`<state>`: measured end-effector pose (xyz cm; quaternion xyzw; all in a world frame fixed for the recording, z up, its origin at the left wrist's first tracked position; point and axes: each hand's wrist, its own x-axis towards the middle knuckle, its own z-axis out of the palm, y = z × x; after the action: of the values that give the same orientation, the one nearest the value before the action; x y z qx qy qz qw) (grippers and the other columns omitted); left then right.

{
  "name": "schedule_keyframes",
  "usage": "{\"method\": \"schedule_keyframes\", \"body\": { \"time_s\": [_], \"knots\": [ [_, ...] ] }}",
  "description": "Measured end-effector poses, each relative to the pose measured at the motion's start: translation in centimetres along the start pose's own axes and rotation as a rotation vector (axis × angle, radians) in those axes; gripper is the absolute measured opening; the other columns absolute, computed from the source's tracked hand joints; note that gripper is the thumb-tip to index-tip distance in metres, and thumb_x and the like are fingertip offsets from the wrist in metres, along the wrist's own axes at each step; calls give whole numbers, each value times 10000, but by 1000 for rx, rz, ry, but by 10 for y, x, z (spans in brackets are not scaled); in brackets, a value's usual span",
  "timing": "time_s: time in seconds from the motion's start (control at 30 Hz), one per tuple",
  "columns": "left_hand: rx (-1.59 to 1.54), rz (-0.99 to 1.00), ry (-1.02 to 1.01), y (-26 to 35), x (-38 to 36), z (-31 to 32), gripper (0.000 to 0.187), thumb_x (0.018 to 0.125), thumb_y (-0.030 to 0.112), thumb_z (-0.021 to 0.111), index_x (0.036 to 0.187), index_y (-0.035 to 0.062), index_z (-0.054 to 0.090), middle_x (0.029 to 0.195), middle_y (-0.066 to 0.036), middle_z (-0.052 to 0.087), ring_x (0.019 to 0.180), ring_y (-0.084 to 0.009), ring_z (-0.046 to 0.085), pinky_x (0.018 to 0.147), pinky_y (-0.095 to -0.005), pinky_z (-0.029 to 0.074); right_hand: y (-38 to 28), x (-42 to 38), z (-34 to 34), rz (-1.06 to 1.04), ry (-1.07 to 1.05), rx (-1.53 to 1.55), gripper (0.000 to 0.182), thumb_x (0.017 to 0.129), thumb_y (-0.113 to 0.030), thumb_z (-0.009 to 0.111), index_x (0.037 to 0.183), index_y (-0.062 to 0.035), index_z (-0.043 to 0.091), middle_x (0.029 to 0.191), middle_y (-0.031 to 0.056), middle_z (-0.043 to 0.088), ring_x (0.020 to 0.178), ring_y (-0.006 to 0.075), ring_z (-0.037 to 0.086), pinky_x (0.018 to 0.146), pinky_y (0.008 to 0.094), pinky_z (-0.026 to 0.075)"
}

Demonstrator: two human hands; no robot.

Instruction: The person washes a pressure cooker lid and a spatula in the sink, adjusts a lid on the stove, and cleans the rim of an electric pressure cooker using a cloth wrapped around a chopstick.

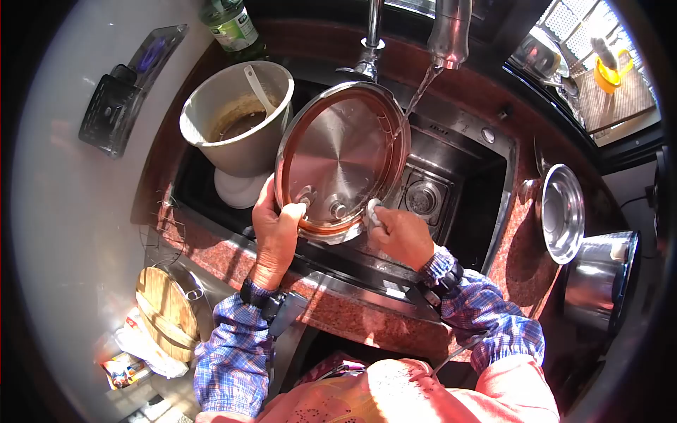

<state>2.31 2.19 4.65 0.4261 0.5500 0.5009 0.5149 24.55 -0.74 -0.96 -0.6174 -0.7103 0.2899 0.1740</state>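
Note:
Above the sink, a round shiny metal lid (338,151) with a reddish-brown rim is tilted up, its inner face toward me. My left hand (276,229) grips its lower left edge, thumb on the front. Pressed to the lower right rim is a small white wad (373,211), perhaps cloth or sponge, pinched in my right hand (402,236). Water runs from the faucet spout (449,42) onto the lid's upper right edge. Two small round fittings show near the lid's bottom. The fingers of my left hand behind the lid are hidden.
Left of the lid stands a pale pot (233,158) with a white spoon (258,90) and brownish residue. A green-labelled bottle (234,32) is behind it. The sink drain (423,199) lies right. A metal bowl (562,215) and steel pot (601,282) stand at the far right.

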Motion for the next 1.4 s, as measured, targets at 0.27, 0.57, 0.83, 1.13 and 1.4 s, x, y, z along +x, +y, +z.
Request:
{"method": "schedule_keyframes", "body": {
  "time_s": [0.27, 0.57, 0.83, 1.13, 1.4],
  "knots": [
    [159, 29, -43, -17, 4, -4, 335, 915, 98, 645, 1229, -7, 596, 955, 12, 630, 835, -42, 535, 744, -206, 457, -53, 7, 18, -141, -205, 393, 218, 869, -226, 549, 841, -21, 618, 647, 122, 643, 557, 218, 623, 570, 358, 494],
    [178, 63, -125, -6, 12, -9, 379, 962, 317, 625, 1180, 8, 621, 951, 9, 635, 832, -56, 515, 737, -221, 449, -47, 76, -3, -237, -348, 1338, 277, 855, -175, 591, 1070, -2, 602, 1010, 123, 662, 861, 237, 650, 788, 337, 529],
    [324, 50, -121, 6, -6, -4, 360, 948, 342, 642, 1142, 38, 626, 814, 44, 548, 761, -63, 448, 704, -227, 417, -26, 89, -35, 132, 195, 1639, 285, 903, -31, 479, 1162, 34, 578, 1122, 119, 650, 894, 194, 662, 842, 315, 536],
    [63, 29, -39, -26, 6, -7, 306, 1013, 269, 529, 1150, 2, 589, 988, -23, 620, 898, -89, 520, 815, -264, 450, -60, 45, 19, -534, 42, 635, 348, 836, -88, 610, 1168, 12, 592, 1169, 208, 595, 998, 340, 600, 879, 401, 492],
    [81, -25, -70, -10, -10, 2, 282, 1020, 289, 520, 1085, 22, 583, 887, 24, 533, 815, -62, 463, 734, -231, 423, -5, 60, 1, -24, 34, 769, 259, 885, -43, 529, 1134, -29, 601, 868, 91, 645, 776, 146, 638, 698, 261, 518]
  ]
}}
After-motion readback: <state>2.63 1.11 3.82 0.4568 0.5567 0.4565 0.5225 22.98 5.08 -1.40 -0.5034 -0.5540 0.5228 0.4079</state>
